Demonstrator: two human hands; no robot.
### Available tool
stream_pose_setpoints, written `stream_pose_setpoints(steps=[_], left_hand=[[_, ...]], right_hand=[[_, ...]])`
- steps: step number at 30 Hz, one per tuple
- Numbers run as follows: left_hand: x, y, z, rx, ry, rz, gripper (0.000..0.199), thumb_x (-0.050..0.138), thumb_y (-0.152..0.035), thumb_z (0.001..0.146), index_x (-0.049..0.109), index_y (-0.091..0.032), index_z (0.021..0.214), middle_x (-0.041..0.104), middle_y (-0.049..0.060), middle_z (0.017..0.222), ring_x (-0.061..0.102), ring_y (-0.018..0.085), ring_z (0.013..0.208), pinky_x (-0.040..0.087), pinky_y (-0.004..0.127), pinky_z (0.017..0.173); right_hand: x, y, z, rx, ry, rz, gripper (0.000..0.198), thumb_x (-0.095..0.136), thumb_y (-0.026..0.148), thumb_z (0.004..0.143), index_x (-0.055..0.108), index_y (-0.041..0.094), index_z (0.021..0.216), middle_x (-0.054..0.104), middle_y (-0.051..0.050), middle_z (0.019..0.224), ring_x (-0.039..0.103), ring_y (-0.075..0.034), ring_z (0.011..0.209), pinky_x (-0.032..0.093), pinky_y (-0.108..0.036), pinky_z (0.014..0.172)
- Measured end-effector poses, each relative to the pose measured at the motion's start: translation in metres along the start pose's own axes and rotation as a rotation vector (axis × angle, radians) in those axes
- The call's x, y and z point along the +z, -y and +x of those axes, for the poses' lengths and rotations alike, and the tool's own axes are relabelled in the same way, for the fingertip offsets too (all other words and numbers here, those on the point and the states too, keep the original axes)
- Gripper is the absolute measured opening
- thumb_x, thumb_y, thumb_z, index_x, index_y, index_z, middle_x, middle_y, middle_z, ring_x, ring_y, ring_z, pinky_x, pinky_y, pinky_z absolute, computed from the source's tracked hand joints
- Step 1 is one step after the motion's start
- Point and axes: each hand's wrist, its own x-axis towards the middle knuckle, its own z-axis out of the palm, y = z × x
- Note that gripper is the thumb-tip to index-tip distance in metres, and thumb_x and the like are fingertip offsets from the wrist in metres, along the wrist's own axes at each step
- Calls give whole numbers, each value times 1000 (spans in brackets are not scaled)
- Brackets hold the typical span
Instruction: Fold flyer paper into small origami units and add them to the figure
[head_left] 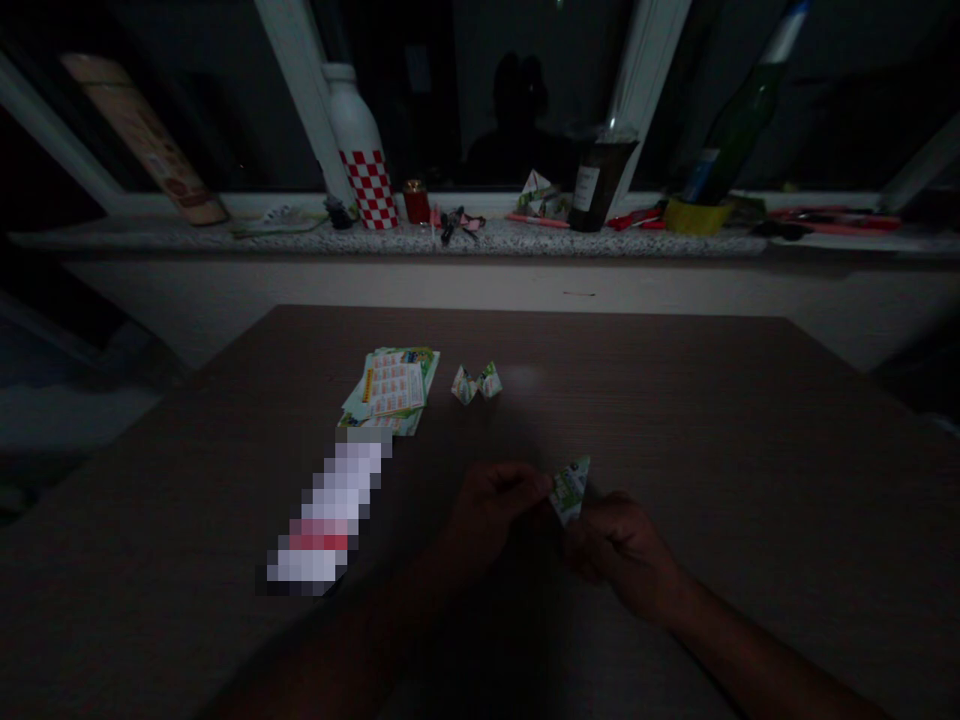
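Observation:
Between my two hands is a small folded piece of printed paper point(571, 490), green and white, with a pointed corner sticking up. My left hand point(499, 505) pinches its left edge between thumb and fingers. At its lower right edge, my right hand point(619, 545) grips it with curled fingers. Beyond my hands stands a small folded paper figure point(476, 382) with two pointed parts, in similar green and white print. Left of that figure lies a loose stack of printed leaflets point(394, 385).
A bright pixelated object point(326, 520) lies on the brown table point(712, 420) left of my hands. Along the granite windowsill point(495, 238) behind stand a checkered bottle point(367, 160), a dark plastic cup point(596, 185), a green bottle point(739, 125) and small clutter. The room is dim.

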Motion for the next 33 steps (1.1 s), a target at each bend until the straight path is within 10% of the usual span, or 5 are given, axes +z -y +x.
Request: stream_pose_setpoints(steps=[22, 33], left_hand=[[0, 0, 4, -124, 22, -242, 22, 74, -30, 61, 62, -11, 56, 55, 0, 50, 47, 9, 45, 33, 22, 46], [0, -10, -9, 199, 133, 409, 28, 53, -35, 85, 51, -16, 65, 43, -4, 61, 39, 10, 58, 29, 22, 55]], right_hand=[[-3, 7, 4, 143, -57, 272, 38, 46, 44, 92, 58, 16, 70, 58, -2, 61, 54, -13, 57, 42, -25, 57], [-3, 8, 8, 102, -176, 166, 13, 64, 27, 76, 54, 19, 80, 52, 3, 66, 49, -11, 57, 39, -20, 52]])
